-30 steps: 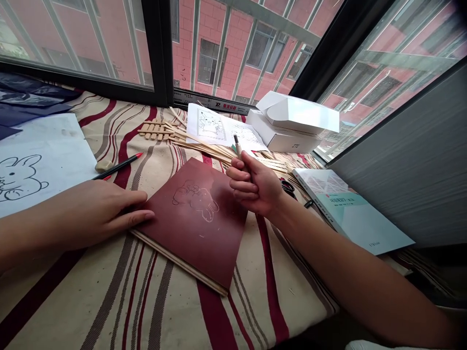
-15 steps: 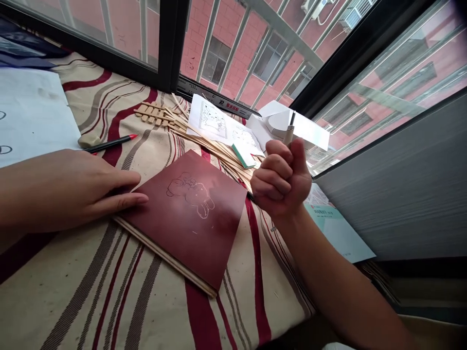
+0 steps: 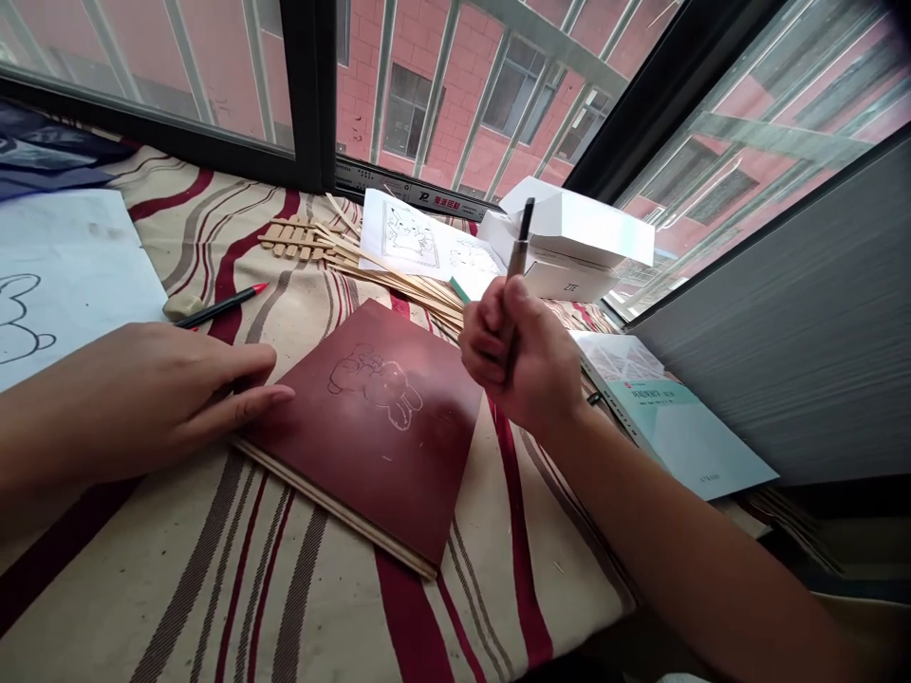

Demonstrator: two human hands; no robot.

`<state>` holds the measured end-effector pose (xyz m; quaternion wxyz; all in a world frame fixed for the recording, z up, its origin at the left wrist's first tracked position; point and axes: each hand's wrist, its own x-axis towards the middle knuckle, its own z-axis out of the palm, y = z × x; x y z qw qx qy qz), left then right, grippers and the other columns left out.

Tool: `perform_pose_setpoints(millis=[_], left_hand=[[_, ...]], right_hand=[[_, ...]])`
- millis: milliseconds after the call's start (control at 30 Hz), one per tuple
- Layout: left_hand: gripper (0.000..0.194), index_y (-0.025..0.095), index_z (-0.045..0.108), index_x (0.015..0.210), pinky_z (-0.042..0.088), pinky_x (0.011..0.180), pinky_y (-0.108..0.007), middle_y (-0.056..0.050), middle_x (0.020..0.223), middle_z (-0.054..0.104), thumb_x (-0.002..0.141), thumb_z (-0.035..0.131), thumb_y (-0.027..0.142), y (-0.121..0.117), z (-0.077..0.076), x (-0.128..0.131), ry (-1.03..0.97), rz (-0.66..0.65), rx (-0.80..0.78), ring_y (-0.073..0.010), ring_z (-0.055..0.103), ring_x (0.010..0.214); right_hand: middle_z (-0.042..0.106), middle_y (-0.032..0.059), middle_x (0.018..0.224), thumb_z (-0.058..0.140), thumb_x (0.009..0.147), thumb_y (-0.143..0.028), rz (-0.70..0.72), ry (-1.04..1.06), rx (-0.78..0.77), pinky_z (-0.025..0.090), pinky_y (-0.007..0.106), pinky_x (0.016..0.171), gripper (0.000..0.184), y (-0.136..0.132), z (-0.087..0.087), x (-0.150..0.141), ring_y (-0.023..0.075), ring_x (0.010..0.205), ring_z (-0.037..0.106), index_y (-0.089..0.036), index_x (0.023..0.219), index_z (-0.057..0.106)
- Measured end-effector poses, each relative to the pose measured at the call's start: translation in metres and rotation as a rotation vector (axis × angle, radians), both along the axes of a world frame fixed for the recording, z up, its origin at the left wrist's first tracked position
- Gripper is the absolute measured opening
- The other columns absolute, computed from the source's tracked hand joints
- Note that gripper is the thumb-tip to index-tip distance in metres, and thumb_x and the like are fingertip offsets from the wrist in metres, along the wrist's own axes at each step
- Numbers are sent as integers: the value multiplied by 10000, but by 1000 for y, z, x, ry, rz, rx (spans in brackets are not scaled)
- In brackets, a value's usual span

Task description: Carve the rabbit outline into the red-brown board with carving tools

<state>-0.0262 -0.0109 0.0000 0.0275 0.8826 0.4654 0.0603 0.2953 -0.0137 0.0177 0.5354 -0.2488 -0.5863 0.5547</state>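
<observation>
A reddish-brown wooden board point(image 3: 370, 484) lies at an angle on the striped cloth. A rabbit outline on its face shows pale carved lines at the head and ears and dark drawn lines on the body. My left hand point(image 3: 163, 398) grips the board's left corner, the thumb resting on top; some of its fingertips are hidden. Raised above the board's right side, my right hand point(image 3: 527, 351) is closed around a carving tool point(image 3: 521, 249). The tool's dark metal tip points upward, apart from the board, and most of its handle is inside the fist.
Left of the board lie a paper with a rabbit drawing point(image 3: 78, 275), an eraser point(image 3: 182, 305) and a black pen point(image 3: 228, 305). Thin wooden strips point(image 3: 405, 289), printed drawings point(image 3: 402, 232) and a white box point(image 3: 576, 223) are toward the window. A book point(image 3: 676, 408) lies right.
My right hand has lifted away from the board and turned, tool tip up, then come partly back left. My left hand stays at the board's corner. The view has shifted and returned.
</observation>
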Motion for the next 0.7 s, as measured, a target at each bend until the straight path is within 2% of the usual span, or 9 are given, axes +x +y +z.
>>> perform_pose_setpoints(millis=[100,167,300,367,400,467,533,600,700], left_hand=[[596,272,532,763,296,621,-342,18,600,595,1011,277,751,7,-4,-8,12,-45,-44,-228,574,570],[528,272,554,806,315,622,-339,15,643,630,1021,307,687,11,-4,-11,4,-38,-38,-231,600,593],[480,267,546,794,342,625,-333,25,635,616,1046,333,615,9,2,-10,-60,-7,4,-218,592,584],[475,264,554,793,359,635,-332,30,638,613,1056,344,598,5,3,-7,-109,-1,10,-212,597,592],[467,262,567,805,373,644,-332,32,653,622,1059,352,589,3,3,-6,-139,2,16,-210,607,606],[434,262,615,873,406,652,-326,32,720,670,1050,386,586,-1,0,-4,-207,-35,18,-200,634,636],[394,276,651,1123,450,728,-338,5,940,747,1052,403,573,-3,-5,-3,-268,33,113,-216,682,761],[388,318,606,1290,476,765,-357,-14,1031,745,1052,414,556,-6,-7,-4,-277,55,179,-251,701,876],[408,447,519,1425,510,955,-430,-7,1264,726,1021,497,501,-12,-5,-7,-296,-36,170,-317,685,1141]], right_hand=[[398,-64,646,562,1069,-512,-17,-210,229,278,210,417,405,-1,-7,-4,77,477,345,-227,793,477],[467,-44,681,534,1089,-487,-55,-483,453,344,221,500,396,-2,-11,-5,85,546,414,-216,806,482],[581,-11,690,525,1081,-224,-185,-1080,1123,280,277,527,262,-20,-9,-11,108,579,446,-173,831,584],[611,11,679,549,1007,-94,-314,-1235,1425,267,308,519,176,-43,-4,-20,132,581,483,-128,903,687],[615,22,680,592,997,-134,-364,-1249,1497,287,308,516,147,-55,-1,-25,137,582,497,-95,949,726],[610,40,667,591,1011,-225,-422,-1261,1517,260,310,490,232,-76,5,-35,127,547,422,-70,1008,764],[618,52,676,550,1053,-333,-367,-1315,1481,330,299,520,295,-86,9,-40,141,582,423,-122,1052,755],[630,67,695,521,1069,-412,-313,-1360,1425,403,308,565,341,-83,10,-41,158,623,459,-150,1061,739],[656,91,737,514,1066,-451,-288,-1371,1371,472,334,617,367,-72,6,-40,178,678,520,-153,1061,730]])
